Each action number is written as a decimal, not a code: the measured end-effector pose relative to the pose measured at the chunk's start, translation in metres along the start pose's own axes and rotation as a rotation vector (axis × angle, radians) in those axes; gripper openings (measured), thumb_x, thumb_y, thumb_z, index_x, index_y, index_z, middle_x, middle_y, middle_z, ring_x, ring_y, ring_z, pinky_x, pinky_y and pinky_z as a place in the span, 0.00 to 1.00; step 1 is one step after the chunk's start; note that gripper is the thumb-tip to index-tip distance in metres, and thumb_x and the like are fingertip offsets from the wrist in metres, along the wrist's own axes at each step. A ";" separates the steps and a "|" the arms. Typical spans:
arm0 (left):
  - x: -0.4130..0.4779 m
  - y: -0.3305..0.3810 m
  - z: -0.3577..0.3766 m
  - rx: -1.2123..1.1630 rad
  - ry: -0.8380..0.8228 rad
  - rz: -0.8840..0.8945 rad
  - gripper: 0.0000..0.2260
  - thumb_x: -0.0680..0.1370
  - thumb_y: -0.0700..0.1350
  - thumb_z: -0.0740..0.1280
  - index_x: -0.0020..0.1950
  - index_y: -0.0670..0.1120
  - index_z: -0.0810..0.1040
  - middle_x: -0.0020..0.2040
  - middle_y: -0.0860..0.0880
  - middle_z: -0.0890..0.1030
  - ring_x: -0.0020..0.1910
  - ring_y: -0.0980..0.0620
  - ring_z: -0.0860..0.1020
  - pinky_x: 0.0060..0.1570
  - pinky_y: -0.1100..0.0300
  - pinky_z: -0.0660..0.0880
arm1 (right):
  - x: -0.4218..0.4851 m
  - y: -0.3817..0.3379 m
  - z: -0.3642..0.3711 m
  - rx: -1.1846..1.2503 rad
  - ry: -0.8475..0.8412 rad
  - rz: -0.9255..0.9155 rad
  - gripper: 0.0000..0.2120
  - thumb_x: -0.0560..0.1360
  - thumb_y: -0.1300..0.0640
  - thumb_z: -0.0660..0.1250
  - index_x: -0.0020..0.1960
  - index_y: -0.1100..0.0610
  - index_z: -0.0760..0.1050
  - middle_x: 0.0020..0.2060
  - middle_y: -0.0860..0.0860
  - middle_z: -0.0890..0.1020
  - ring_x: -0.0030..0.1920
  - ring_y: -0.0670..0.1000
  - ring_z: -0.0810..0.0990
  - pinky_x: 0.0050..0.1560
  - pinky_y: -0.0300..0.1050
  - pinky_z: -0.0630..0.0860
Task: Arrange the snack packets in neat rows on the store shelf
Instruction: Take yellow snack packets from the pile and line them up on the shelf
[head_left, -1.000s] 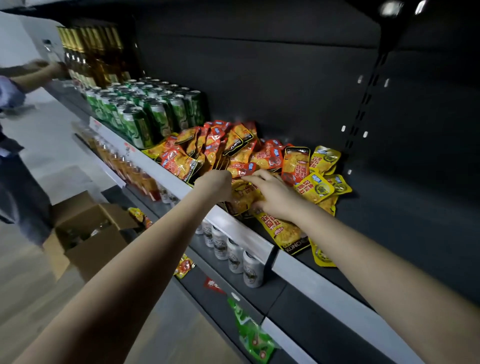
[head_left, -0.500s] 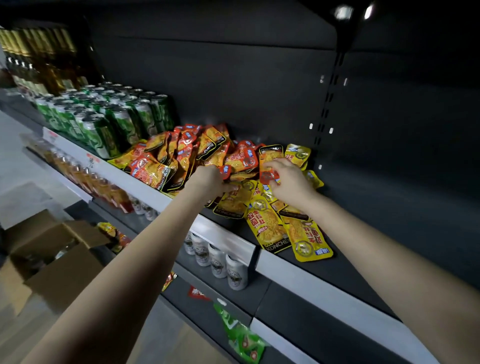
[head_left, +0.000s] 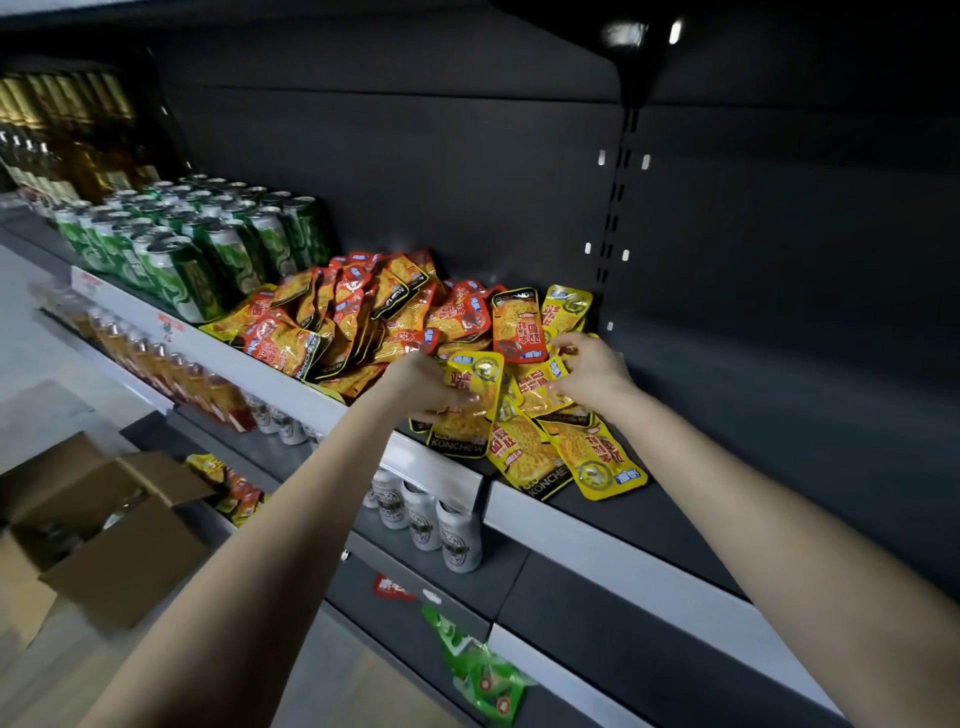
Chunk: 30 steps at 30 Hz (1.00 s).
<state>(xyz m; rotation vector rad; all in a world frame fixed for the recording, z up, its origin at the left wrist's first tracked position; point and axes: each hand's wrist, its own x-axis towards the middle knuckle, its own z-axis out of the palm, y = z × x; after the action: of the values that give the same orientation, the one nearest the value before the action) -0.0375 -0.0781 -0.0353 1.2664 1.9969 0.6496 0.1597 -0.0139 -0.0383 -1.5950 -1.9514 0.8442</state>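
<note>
Left hand (head_left: 426, 384) gripped a yellow packet (head_left: 474, 382), right hand (head_left: 592, 371) pinched a second packet (head_left: 537, 387); the pile (head_left: 363, 322) lay jumbled on the shelf (head_left: 597, 540), rows apparently barely begun.

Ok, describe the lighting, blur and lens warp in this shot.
Head view: dim overall, the back wall nearly black; a lamp glares at the top; the snack packets are lit and sharp enough to read; the cardboard box and green packet near the bottom are smeared; the wide lens bows the shelf edge.
</note>
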 end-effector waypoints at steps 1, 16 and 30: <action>-0.004 0.001 0.000 -0.037 0.025 0.011 0.13 0.70 0.50 0.75 0.42 0.44 0.74 0.45 0.45 0.75 0.37 0.52 0.76 0.42 0.56 0.80 | -0.002 0.003 -0.003 0.085 0.027 0.018 0.25 0.68 0.65 0.73 0.62 0.52 0.73 0.58 0.55 0.78 0.58 0.52 0.76 0.49 0.42 0.75; -0.055 0.145 0.092 -0.593 -0.052 0.226 0.09 0.74 0.43 0.71 0.41 0.49 0.70 0.33 0.52 0.77 0.27 0.58 0.76 0.29 0.61 0.79 | -0.046 0.075 -0.160 0.734 0.288 -0.086 0.15 0.72 0.68 0.68 0.55 0.55 0.75 0.42 0.46 0.79 0.42 0.46 0.79 0.38 0.36 0.74; -0.109 0.307 0.306 -0.317 -0.662 0.445 0.07 0.74 0.42 0.71 0.46 0.43 0.73 0.41 0.46 0.82 0.35 0.53 0.82 0.32 0.63 0.80 | -0.175 0.263 -0.333 0.524 0.685 0.165 0.08 0.74 0.62 0.69 0.52 0.61 0.79 0.38 0.49 0.80 0.37 0.43 0.78 0.39 0.34 0.73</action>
<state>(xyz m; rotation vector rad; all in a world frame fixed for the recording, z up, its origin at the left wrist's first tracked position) 0.4049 -0.0371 0.0147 1.4890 1.0438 0.6123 0.6082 -0.0973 0.0073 -1.4646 -1.0326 0.6692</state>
